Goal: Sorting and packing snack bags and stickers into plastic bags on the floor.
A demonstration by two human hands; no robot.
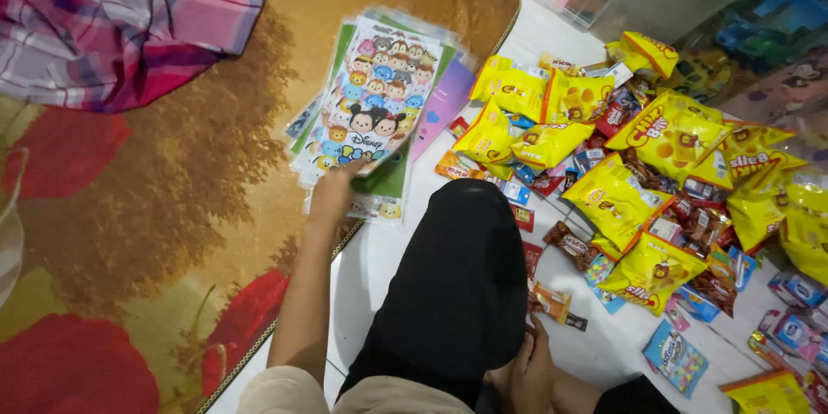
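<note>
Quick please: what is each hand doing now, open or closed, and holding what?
Left hand: fingers closed on the top cartoon-printed bag of the stack.
Right hand: low beside the knee, near a small snack packet; open or closed cannot be told.

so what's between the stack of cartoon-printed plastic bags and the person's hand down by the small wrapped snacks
In the head view, the person's black-clad knee lies between the stack of cartoon-printed plastic bags and the right hand, over white floor.
</note>
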